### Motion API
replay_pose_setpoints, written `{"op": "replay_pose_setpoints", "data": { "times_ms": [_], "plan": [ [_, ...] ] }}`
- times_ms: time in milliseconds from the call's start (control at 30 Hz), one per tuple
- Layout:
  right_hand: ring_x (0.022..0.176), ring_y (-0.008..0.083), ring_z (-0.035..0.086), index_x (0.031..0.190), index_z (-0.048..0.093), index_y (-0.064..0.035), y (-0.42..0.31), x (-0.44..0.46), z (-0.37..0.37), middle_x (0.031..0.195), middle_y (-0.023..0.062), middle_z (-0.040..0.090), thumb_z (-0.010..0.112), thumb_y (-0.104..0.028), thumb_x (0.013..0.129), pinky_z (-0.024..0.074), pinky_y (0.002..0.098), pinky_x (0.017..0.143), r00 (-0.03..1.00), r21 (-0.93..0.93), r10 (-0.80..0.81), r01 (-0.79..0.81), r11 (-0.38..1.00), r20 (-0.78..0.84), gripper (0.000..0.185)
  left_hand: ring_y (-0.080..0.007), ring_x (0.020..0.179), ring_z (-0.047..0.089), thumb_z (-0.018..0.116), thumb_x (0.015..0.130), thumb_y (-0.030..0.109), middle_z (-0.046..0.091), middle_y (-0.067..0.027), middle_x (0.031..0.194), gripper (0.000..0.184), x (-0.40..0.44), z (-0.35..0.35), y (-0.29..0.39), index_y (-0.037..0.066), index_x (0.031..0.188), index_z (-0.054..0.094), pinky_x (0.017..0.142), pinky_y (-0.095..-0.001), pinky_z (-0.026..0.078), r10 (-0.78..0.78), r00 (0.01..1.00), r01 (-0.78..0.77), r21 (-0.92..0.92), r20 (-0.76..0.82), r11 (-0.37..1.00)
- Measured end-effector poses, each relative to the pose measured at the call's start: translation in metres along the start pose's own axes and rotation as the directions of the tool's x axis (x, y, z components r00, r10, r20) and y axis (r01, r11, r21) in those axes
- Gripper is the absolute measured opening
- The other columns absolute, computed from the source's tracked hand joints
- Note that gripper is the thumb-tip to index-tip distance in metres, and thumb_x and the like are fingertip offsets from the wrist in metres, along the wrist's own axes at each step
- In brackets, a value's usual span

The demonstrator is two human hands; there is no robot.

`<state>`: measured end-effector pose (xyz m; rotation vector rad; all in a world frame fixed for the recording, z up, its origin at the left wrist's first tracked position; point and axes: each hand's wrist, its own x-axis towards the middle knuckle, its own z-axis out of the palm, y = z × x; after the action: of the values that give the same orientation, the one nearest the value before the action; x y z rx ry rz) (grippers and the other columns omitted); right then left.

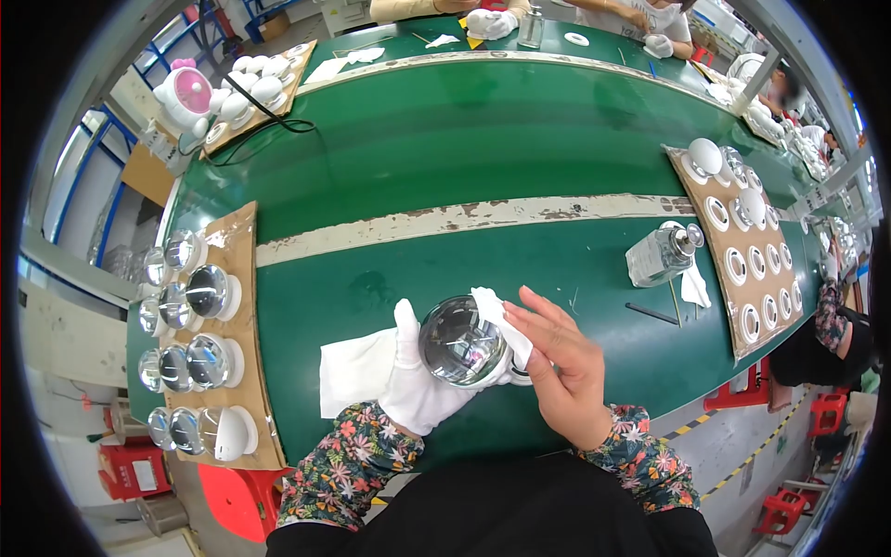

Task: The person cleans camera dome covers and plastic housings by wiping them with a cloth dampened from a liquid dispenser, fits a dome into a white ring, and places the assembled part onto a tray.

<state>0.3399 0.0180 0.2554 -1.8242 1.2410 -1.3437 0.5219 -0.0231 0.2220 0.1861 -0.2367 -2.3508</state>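
My left hand, in a white glove, is wrapped round a clear round globe and holds it above the bench. Bare, my right hand presses a folded white wiping cloth against the globe's upper right side. Part of a white base shows at the globe's lower right; the right fingers hide some of it. Flat on the bench by the left glove lies a white cloth. Further right stand a clear pump bottle and a crumpled white tissue.
A cardboard sheet at left carries several clear globes on white bases. At right, another cardboard sheet bears white rings and a few domes. A dark stick lies near the bottle. Across the green bench, co-workers' gloved hands show.
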Motion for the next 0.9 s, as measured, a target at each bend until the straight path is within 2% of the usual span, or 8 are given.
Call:
{"op": "replay_pose_setpoints", "data": {
  "times_ms": [200,300,500,633,733,900],
  "plan": [
    [0.124,0.0355,0.055,0.118,0.067,-0.0041,-0.008,0.001,-0.003,0.122,0.0138,0.066,0.061,-0.001,0.083,0.0369,0.0488,0.106,0.991,-0.287,-0.133,0.133,0.949,0.018,0.036,-0.0323,0.125,0.051,0.034,0.086,0.079,0.050,-0.0149,0.139,0.091,0.000,0.004,-0.001,0.006,0.140,0.043,0.105,-0.0573,0.040,-0.009,0.998,0.016,-0.101,0.065,0.995],
    [0.122,0.0348,0.056,0.117,0.067,-0.0031,-0.009,-0.002,-0.003,0.122,0.0141,0.065,0.063,-0.001,0.081,0.0403,0.0488,0.102,0.981,-0.372,-0.192,0.192,0.908,0.039,0.036,-0.0315,0.125,0.052,0.034,0.087,0.078,0.051,-0.0145,0.138,0.090,0.000,0.012,-0.002,0.006,0.140,0.043,0.105,-0.0547,0.041,0.008,0.998,-0.007,0.017,-0.057,1.000],
    [0.118,0.0345,0.058,0.114,0.069,-0.0070,-0.009,-0.005,0.000,0.120,0.0127,0.065,0.066,-0.001,0.076,0.0464,0.0465,0.095,0.946,-0.464,-0.316,0.314,0.828,0.076,0.039,-0.0287,0.121,0.055,0.033,0.088,0.077,0.056,-0.0124,0.133,0.087,0.000,0.008,0.002,0.005,0.135,0.048,0.100,-0.0477,0.045,0.014,0.997,-0.017,-0.047,-0.074,0.999],
    [0.111,0.0302,0.060,0.105,0.073,-0.0107,-0.013,-0.005,0.004,0.112,0.0078,0.066,0.068,-0.003,0.070,0.0483,0.0434,0.091,0.914,-0.520,-0.394,0.384,0.763,0.097,0.036,-0.0309,0.116,0.058,0.033,0.084,0.082,0.058,-0.0169,0.129,0.093,0.003,0.013,0.002,0.004,0.135,0.048,0.096,-0.0445,0.051,0.017,0.976,-0.012,0.025,-0.218,1.000],
    [0.104,0.0261,0.060,0.096,0.074,-0.0114,-0.015,-0.003,0.003,0.104,0.0042,0.066,0.069,-0.007,0.067,0.0486,0.0421,0.089,0.886,-0.562,-0.452,0.426,0.709,0.101,0.030,-0.0308,0.116,0.059,0.034,0.085,0.081,0.058,-0.0162,0.128,0.092,0.002,0.007,0.003,0.005,0.135,0.048,0.094,-0.0432,0.052,-0.042,0.995,0.039,-0.033,-0.088,0.999],
    [0.100,0.0243,0.060,0.091,0.073,-0.0118,-0.015,0.001,0.003,0.097,0.0013,0.066,0.070,-0.010,0.067,0.0485,0.0411,0.087,0.859,-0.595,-0.499,0.462,0.658,0.115,0.024,-0.0297,0.112,0.060,0.033,0.085,0.081,0.059,-0.0150,0.128,0.092,0.002,0.009,0.003,0.006,0.136,0.048,0.085,-0.0404,0.054,-0.060,0.996,0.055,-0.085,-0.065,0.995]
  ]
}}
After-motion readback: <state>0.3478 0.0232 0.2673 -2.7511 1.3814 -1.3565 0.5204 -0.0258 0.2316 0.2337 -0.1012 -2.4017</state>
